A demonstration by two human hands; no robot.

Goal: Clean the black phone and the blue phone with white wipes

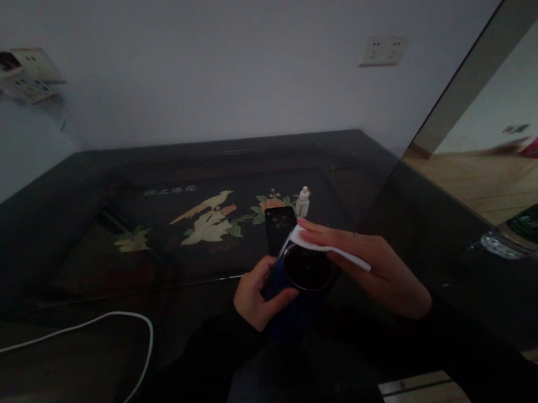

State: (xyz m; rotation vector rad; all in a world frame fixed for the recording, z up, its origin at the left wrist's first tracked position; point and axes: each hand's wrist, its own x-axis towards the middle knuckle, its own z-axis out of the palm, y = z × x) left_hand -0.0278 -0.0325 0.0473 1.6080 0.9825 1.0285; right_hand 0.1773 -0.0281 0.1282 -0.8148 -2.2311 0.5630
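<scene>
Near the middle of one dark table, two hands, left hand gripping one phone, right hand pinching one white wipe, one small bottle beyond, one cable left, phone's near end hidden in shadow.

left hand: fingers curled, gripping | right hand: fingers extended flat, palm down, pressing

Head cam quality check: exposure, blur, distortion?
Head view: badly underexposed, the dark table swallowing detail; only the white cloth and white cable stand out. Wide-angle bending at the edges, the right side smeared. The phone between left hand and right hand reads soft.
</scene>
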